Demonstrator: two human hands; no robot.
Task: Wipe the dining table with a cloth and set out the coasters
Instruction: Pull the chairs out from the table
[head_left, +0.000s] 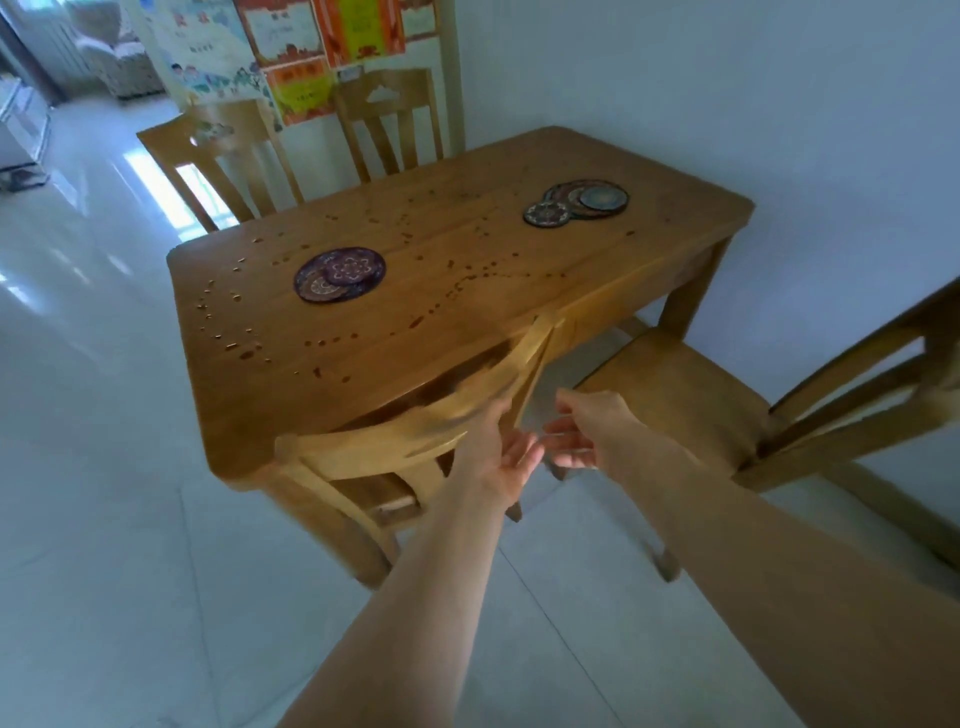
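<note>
Both hands reach out just short of the near edge of the wooden counter (467, 291), which is speckled with water drops (244, 355). The left hand (501, 457) is palm-up, fingers loose and apart, at the blurred top rail of the near chair (415, 431); whether it touches is unclear. The right hand (584, 431) is just beside it, fingers slack, holding nothing. The left coaster stack (340, 274) lies left of centre, and the far coaster stack (584, 201) lies toward the far right.

The surface (441, 291) is honey-brown wood, speckled with dark droplets. The near-left coasters (340, 274) are patterned purple; the far-right coasters (582, 202) are multicoloured.
</note>
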